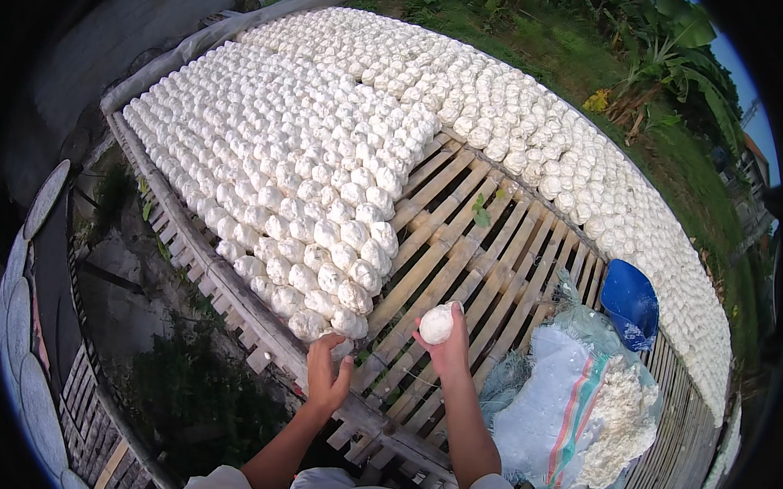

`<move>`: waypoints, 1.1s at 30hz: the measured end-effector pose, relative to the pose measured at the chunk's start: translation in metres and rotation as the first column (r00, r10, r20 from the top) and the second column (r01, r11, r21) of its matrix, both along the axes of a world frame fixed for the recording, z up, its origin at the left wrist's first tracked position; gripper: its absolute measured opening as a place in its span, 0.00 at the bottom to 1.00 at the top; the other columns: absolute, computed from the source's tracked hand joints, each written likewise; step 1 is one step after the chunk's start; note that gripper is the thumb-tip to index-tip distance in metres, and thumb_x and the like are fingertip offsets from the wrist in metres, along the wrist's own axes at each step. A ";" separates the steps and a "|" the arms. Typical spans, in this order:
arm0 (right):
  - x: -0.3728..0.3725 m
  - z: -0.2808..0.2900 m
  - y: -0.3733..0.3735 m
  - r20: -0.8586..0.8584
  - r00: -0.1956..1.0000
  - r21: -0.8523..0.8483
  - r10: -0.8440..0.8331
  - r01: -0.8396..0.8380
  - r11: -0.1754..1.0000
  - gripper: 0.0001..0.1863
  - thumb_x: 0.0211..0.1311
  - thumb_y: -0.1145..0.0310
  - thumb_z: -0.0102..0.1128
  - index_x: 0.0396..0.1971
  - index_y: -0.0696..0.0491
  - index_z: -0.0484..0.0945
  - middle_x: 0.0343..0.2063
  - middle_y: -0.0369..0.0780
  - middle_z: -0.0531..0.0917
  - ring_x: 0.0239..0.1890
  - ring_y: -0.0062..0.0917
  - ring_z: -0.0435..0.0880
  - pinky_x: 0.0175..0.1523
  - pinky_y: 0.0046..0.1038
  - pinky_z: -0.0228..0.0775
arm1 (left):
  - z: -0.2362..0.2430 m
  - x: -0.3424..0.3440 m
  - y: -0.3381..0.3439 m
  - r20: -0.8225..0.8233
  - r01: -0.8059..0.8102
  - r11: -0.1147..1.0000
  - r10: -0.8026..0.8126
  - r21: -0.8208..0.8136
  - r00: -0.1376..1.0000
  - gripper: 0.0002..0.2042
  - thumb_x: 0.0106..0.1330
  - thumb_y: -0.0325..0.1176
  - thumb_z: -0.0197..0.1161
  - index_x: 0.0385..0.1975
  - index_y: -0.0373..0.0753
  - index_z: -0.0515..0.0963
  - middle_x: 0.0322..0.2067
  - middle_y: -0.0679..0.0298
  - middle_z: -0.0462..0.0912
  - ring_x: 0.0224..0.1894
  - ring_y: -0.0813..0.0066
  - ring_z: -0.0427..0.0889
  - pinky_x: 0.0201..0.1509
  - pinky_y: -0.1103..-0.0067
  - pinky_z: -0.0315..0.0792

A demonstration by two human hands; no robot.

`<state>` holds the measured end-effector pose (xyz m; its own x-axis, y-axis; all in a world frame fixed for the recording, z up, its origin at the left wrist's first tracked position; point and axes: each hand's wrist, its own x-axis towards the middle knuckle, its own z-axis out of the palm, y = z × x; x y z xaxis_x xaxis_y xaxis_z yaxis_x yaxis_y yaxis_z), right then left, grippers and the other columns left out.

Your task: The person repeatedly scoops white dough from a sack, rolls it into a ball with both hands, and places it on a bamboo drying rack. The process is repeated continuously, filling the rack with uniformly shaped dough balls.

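Observation:
My right hand [448, 354] is cupped around a round white ball of dough-like material [436, 324], held above the bamboo slats. My left hand [325, 376] is at the near end of the packed rows, its thumb and fingers curled about another whitish ball [341, 348], partly hidden by the fingers. Just beyond it, many similar white balls [304, 323] sit close together in rows on the bamboo rack [417, 366]. Their surfaces look lumpy and finger-pressed.
To the right, a woven sack [541, 405] lies open with crumbly white material [618, 416] in it. A blue scoop [629, 304] rests beside it. Another rack of white balls [575, 182] runs along the far side. A bamboo rail [235, 278] edges the rack at left.

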<state>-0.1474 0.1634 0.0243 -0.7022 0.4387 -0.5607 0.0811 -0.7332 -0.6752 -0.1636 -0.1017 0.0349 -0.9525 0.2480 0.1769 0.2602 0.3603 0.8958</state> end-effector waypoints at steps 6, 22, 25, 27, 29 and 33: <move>-0.159 -0.035 0.052 -0.110 0.979 0.471 -0.173 0.205 0.858 0.25 0.75 0.56 0.67 0.63 0.53 0.73 0.50 0.37 0.82 0.50 0.26 0.84 0.54 0.32 0.79 | -0.015 -0.005 -0.002 -0.240 0.042 0.985 -0.081 -0.165 0.967 0.18 0.59 0.32 0.68 0.50 0.39 0.78 0.45 0.56 0.83 0.49 0.52 0.81 0.53 0.62 0.69; -0.272 -0.105 0.036 0.301 0.904 0.899 0.304 -0.376 0.225 0.39 0.85 0.44 0.40 0.79 0.60 0.58 0.79 0.55 0.60 0.82 0.46 0.59 0.83 0.39 0.51 | -0.018 -0.004 -0.002 -0.157 0.109 0.984 -0.131 -0.139 0.979 0.16 0.56 0.36 0.68 0.43 0.40 0.81 0.32 0.62 0.85 0.34 0.56 0.82 0.40 0.64 0.70; -0.245 -0.075 0.044 0.171 0.932 0.861 0.319 -0.299 0.411 0.39 0.86 0.45 0.40 0.82 0.58 0.53 0.81 0.55 0.54 0.85 0.45 0.50 0.85 0.39 0.43 | -0.031 -0.004 -0.002 -0.193 0.101 0.993 -0.111 -0.059 0.975 0.15 0.59 0.38 0.67 0.43 0.39 0.81 0.30 0.63 0.85 0.33 0.56 0.82 0.40 0.65 0.71; -0.197 -0.055 0.051 0.001 0.976 0.871 0.218 -0.108 0.479 0.37 0.85 0.45 0.44 0.78 0.59 0.61 0.80 0.55 0.59 0.84 0.45 0.53 0.84 0.40 0.49 | -0.038 -0.002 -0.002 -0.144 0.099 0.994 -0.106 -0.054 0.984 0.16 0.63 0.40 0.67 0.45 0.36 0.81 0.31 0.60 0.86 0.33 0.58 0.83 0.42 0.66 0.72; -0.110 -0.038 0.065 -0.118 0.979 0.833 0.166 0.007 0.553 0.33 0.84 0.47 0.50 0.72 0.60 0.71 0.75 0.53 0.68 0.79 0.42 0.64 0.78 0.38 0.61 | -0.043 -0.002 -0.002 -0.075 0.105 0.991 -0.111 -0.081 0.991 0.17 0.68 0.41 0.67 0.46 0.33 0.80 0.31 0.59 0.85 0.34 0.61 0.82 0.42 0.68 0.74; 0.115 -0.015 0.095 -0.315 0.948 0.654 0.032 0.193 0.731 0.20 0.83 0.61 0.58 0.63 0.60 0.81 0.55 0.41 0.88 0.58 0.25 0.86 0.67 0.29 0.74 | -0.048 -0.007 -0.003 -0.048 0.147 0.976 -0.157 -0.163 0.986 0.13 0.72 0.35 0.67 0.45 0.30 0.78 0.33 0.58 0.82 0.35 0.68 0.79 0.41 0.72 0.73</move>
